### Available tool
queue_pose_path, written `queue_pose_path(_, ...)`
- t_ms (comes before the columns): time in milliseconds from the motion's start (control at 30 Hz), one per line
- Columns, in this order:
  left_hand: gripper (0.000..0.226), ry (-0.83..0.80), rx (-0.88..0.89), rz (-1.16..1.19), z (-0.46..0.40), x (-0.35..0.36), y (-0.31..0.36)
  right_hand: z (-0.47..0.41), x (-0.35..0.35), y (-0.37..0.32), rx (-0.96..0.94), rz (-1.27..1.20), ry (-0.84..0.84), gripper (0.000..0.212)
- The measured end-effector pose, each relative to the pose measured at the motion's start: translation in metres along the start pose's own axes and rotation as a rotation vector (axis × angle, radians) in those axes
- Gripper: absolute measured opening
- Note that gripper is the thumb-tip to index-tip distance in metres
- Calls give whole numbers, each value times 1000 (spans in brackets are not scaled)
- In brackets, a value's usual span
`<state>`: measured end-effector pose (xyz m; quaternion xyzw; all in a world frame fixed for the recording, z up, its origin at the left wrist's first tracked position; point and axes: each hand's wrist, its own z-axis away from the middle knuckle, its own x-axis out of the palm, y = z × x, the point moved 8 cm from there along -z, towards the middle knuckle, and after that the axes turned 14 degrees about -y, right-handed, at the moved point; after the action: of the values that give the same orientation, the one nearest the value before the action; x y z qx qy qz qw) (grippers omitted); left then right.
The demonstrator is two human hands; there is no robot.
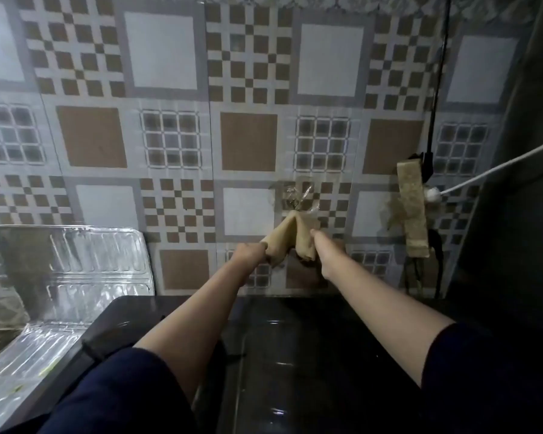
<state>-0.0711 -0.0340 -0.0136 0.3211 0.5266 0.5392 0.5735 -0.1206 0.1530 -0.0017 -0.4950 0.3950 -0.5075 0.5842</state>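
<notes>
Out from dark sleeves (116, 393), clutching a cloth (282, 233) between left hand (252, 252) and right hand (320, 249), both curled round it by the wall (248, 142); yanked harder, could swing into the socket strip (413, 208) right of the right hand.

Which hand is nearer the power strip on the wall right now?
Right. The right hand grips the beige cloth left of the power strip; the left hand grips it farther left.
</notes>
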Motion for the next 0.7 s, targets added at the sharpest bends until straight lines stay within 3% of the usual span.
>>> queue_pose_path(167,39,-93,-51,310,-22,17,-4,-16,5,4,33,-52,-59,48)
queue_pose_path(333,32,53,36,442,-15,9,14,-20,-7,-27,-163,-17,27,35)
queue_pose_path(500,41,85,235,350,5,-11,51,8,-9,-80,-380,97,2,32)
queue_pose_path(700,20,-12,81,-57,51,-1,63,53,-3,-127,-491,236,-113,22)
